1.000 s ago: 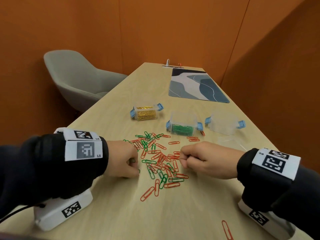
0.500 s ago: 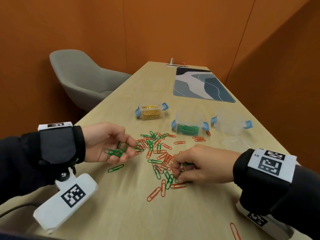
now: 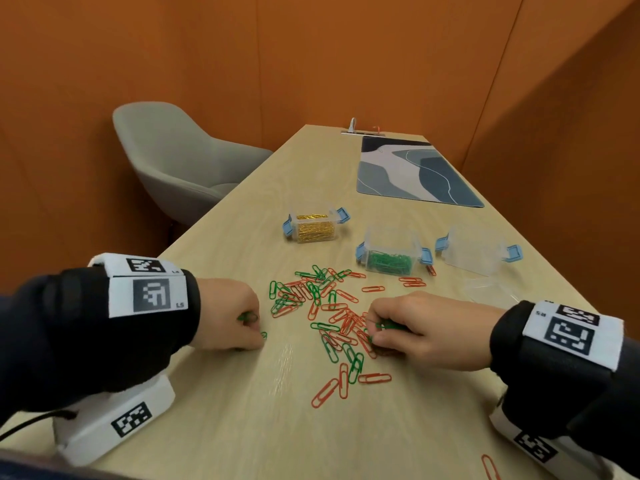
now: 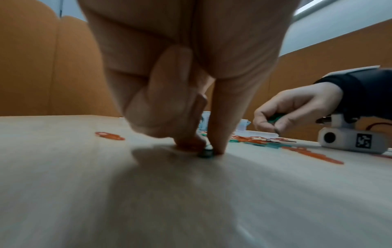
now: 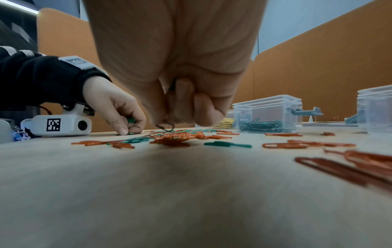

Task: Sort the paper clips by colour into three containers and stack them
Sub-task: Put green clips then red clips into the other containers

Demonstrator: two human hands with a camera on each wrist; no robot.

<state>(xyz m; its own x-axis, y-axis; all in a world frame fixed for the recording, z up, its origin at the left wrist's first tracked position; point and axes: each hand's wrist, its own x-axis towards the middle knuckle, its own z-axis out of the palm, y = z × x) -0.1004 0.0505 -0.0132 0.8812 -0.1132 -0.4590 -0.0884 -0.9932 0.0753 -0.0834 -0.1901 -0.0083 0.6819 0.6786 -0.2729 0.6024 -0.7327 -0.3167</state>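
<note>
1. On the wooden table (image 3: 242,427), green clips (image 3: 247,317) are pinched by the curled left hand (image 3: 228,315); a green bunch (image 3: 391,325) is gripped by the right hand (image 3: 422,336) at the mixed pile (image 3: 329,313).
2. Orange clips could be snagged along, since the pile is tangled.
3. Gathered clips could be dropped while more are picked.
4. Beyond, the gold container (image 3: 313,228), green container (image 3: 389,258) and empty container (image 3: 476,251) are set near a desk mat (image 3: 415,174), amid orange walls (image 3: 311,57).

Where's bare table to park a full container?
Bare: between the gold-clip container and the desk mat, and the near strip between both wrists. Crowded: the clip pile, between left hand and right hand.
</note>
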